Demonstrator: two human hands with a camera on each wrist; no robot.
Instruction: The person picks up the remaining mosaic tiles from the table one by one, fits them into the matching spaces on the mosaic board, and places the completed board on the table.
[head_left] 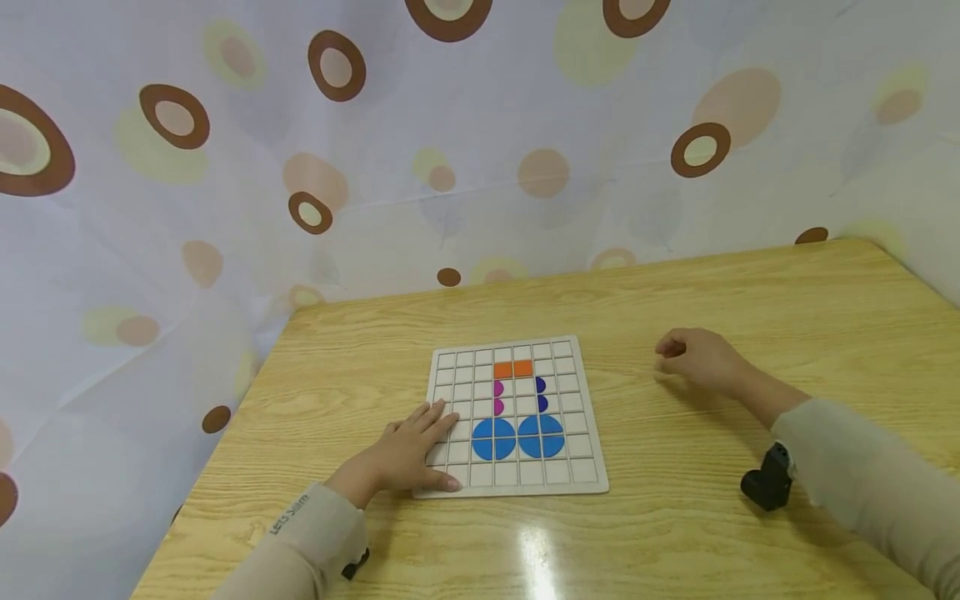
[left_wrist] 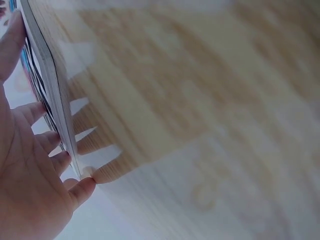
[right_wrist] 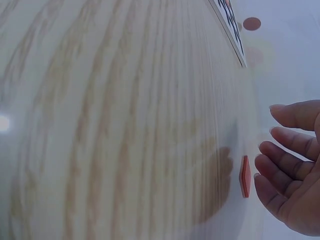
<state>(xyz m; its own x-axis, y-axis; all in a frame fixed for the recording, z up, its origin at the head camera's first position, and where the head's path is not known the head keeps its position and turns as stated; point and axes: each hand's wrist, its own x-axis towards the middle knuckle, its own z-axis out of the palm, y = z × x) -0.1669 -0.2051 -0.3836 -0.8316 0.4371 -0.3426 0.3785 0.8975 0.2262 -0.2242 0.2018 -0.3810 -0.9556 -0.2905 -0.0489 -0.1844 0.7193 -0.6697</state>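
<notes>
A white square grid board (head_left: pixel 556 473) lies on the table. My left hand (head_left: pixel 408 450) rests on its left edge with fingers spread and straight. On the board are orange squares (head_left: pixel 513 368), magenta half-circles (head_left: pixel 498 407), dark blue half-circles (head_left: pixel 543 403) and blue round shapes (head_left: pixel 493 439) made of quarter pieces. Off to the board's right, my right hand (head_left: pixel 701 360) hovers above the table, fingers loosely bent and holding nothing. In the right wrist view, a flat orange-red piece (right_wrist: pixel 245 177) sits on the tabletop close to the fingertips; the hand hides it in the head view.
The wooden table (head_left: pixel 675 533) reaches back to a wall covering (head_left: pixel 495 108) printed with circles. A black wrist device (head_left: pixel 768 479) is strapped at the right sleeve. Glare lies on the table's front part.
</notes>
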